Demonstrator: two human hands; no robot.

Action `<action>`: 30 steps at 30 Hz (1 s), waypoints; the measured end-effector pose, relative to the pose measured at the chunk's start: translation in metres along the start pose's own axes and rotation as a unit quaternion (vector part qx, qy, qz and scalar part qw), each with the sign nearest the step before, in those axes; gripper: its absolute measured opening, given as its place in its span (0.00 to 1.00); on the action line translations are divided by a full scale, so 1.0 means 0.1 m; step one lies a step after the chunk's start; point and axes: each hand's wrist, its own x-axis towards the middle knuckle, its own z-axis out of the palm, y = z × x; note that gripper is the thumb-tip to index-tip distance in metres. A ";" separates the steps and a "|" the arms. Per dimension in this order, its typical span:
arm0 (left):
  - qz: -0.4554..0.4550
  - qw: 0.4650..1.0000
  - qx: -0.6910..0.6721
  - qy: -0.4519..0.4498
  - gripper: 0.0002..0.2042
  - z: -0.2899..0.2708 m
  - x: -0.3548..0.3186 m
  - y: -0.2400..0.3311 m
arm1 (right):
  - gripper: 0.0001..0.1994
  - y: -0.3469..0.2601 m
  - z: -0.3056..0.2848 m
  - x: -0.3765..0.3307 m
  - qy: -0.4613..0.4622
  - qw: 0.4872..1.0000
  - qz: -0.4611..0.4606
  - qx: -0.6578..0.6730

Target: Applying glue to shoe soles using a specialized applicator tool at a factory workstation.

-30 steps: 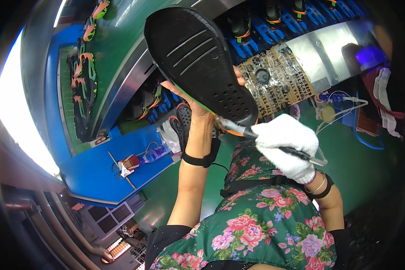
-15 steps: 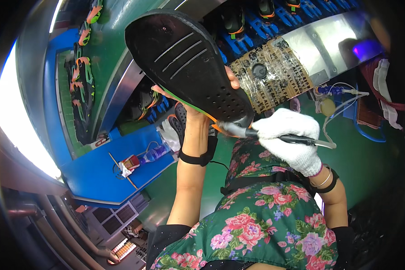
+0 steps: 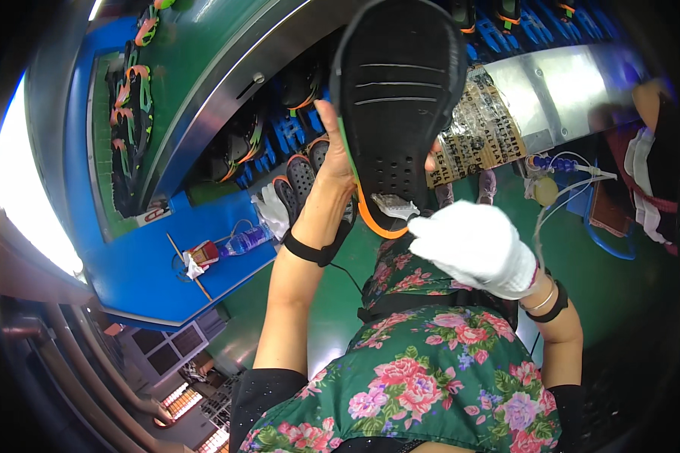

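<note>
A worker's bare left hand (image 3: 336,155) grips a black shoe sole (image 3: 397,113) from behind, fingertips showing past its right edge, while the gloved right hand (image 3: 472,245) closes around a brush (image 3: 393,205) whose handle is mostly hidden by the glove. The sole is raised in front of the worker, heel end nearest the body, and the bristles lie over the heel, below a patch of small holes, apparently touching it. The step in hand looks like brushing the heel surface; the next move would seem to call for a steady left grip and a light stroke kept inside the orange rim. Below spreads a flowered apron (image 3: 423,370). Beside the left forearm sit more dark shoes with holes (image 3: 301,181); a bottle (image 3: 249,240) lies on a blue table (image 3: 147,283). Beyond the sole, shoes stand among blue racks (image 3: 533,26) near a taped cardboard sheet (image 3: 480,128).
</note>
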 end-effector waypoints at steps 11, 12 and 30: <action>-0.134 0.987 0.073 0.048 0.63 -0.07 -0.13 0.03 | 0.22 0.18 0.11 0.01 -0.061 0.998 -0.018 0.025; -0.132 0.988 0.072 0.047 0.63 -0.08 -0.11 0.02 | 0.22 0.22 0.14 -0.02 -0.082 0.995 -0.020 0.052; -0.052 0.965 -0.102 0.237 0.23 -0.10 -0.55 -0.63 | 0.08 0.12 -0.17 0.47 0.118 0.958 0.246 0.085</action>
